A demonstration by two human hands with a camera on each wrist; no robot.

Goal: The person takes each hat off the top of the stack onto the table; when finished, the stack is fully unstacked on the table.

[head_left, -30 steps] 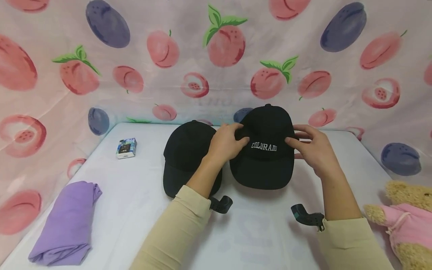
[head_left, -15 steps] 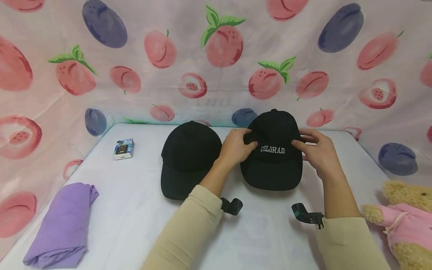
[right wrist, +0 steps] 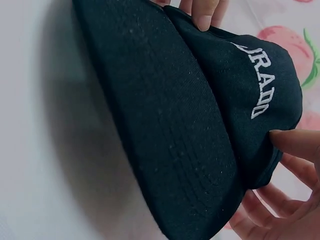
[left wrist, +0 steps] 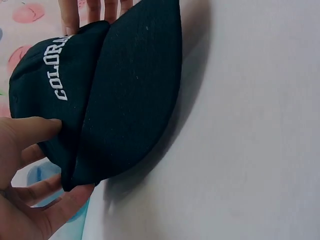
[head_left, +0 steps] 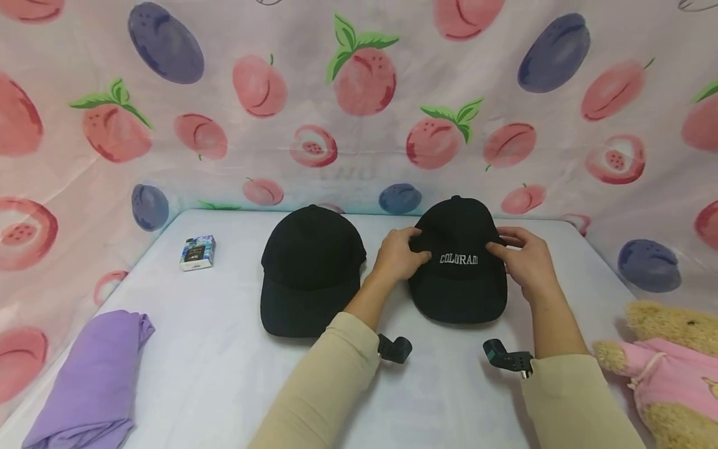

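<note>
COLORADO cap (head_left: 459, 290) held btwn 2 hands, R of centre on white surface (head_left: 224, 349)

Cap is positioned toward the far side, crown up, w/ brim & white lettering turned near. Shadow is cast under the brim; whether the rear rim is resting on the surface can't be told. Cap's left side is pinched by left hand (head_left: 399, 254): thumb laid on the front just left of the lettering, other fingers spread behind/below the edge. Right side is pinched likewise by right hand (head_left: 527, 259), thumb tip nr the last letter (partly covered in head view), fingers spread behind.

Plain black cap (head_left: 311, 271) is set just to the left, brim also near; left hand is placed btwn the two caps, & plain cap's near right edge is overlapped by tan left sleeve (head_left: 325, 380) & forearm. Small blue/white box (head_left: 197, 252) is placed far left, well apart. Folded purple cloth (head_left: 90, 380) is laid near left, cut off by frame. Teddy bear (head_left: 673, 362) in pink top is laid near right, paw just beside right sleeve (head_left: 580, 399), also cut off. Blk wrist cams (head_left: 395, 349) are worn at both cuffs. Far side is closed off by fruit-print backdrop (head_left: 314, 75), directly behind both caps.
</note>
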